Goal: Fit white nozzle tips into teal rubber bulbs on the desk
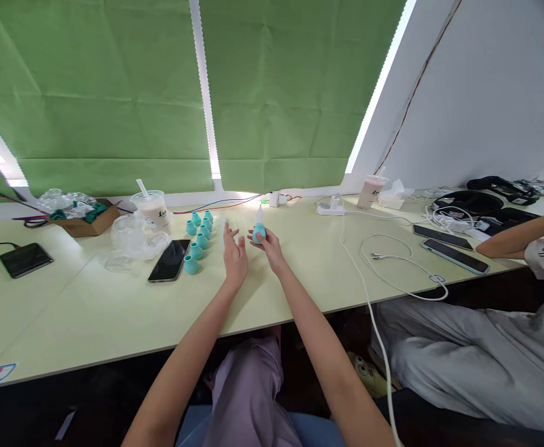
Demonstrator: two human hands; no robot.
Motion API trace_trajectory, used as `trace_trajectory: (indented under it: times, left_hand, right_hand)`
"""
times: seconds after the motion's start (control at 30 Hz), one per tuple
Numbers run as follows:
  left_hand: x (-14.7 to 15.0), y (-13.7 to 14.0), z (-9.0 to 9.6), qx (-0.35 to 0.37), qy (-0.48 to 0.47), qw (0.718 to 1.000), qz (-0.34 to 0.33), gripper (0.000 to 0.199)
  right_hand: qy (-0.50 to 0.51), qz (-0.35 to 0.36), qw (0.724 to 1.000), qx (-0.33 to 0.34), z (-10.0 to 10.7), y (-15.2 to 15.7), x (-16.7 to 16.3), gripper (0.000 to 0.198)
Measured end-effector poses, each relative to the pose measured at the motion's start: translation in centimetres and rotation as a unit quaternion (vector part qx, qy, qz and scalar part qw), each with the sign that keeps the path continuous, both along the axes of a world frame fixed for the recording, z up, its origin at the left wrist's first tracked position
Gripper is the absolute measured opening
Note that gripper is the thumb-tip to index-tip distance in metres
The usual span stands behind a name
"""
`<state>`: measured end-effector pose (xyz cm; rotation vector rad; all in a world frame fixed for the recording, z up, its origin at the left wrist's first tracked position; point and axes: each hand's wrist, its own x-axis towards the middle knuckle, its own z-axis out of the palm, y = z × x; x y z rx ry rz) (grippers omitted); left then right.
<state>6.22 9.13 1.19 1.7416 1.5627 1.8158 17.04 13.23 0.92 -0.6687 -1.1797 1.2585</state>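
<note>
Bare forearms (pixel 321 335) come first — the right grip (pixel 272 246) clasps a white-tipped teal bulb (pixel 258 232), the left grip (pixel 236 257) splays loosely.

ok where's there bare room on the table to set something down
Bare table shows between the right hand and the trailing white cord, and from the phone by the teal bulbs to the near edge. It is crowded at back left with a cardboard box, plastic bag and lidded cup, and at far right with tangled cables.

Turquoise bulb (pixel 258 234) held upright, pale pointed nozzle (pixel 259 215) atop, matching bulbs (pixel 196 251) rowed at left
</note>
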Motion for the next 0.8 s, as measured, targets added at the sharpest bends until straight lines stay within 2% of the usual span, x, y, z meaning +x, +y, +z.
trace_trajectory:
  times: [0.13, 0.27, 0.4, 0.57, 0.8]
  left_hand:
    - [-2.4, 0.7, 1.0, 0.083, -0.057, 0.989, 0.112, 0.04]
    - [-4.4, 1.9, 0.7, 0.059, -0.118, 0.977, 0.167, 0.038]
    - [-4.9, 2.4, 0.0, 0.038, -0.109, 0.979, 0.168, 0.039]
    - [-5.1, 2.7, -0.3, 0.02, -0.089, 0.985, 0.15, 0.039]
    - [-5.3, 3.1, -0.7, -0.018, -0.079, 0.99, 0.114, 0.043]
  right_hand:
    - [0.054, -0.048, 0.997, -0.033, -0.4, 1.1, 1.5, 0.042]
    - [0.108, -0.06, 0.99, -0.063, -0.6, 1.4, 2.5, 0.046]
    - [0.124, -0.021, 0.991, -0.041, -0.5, 1.1, 2.6, 0.046]
    - [0.115, -0.046, 0.991, -0.054, -0.7, 1.1, 2.7, 0.04]
    - [0.098, 0.002, 0.994, -0.046, -0.4, 0.6, 2.5, 0.039]
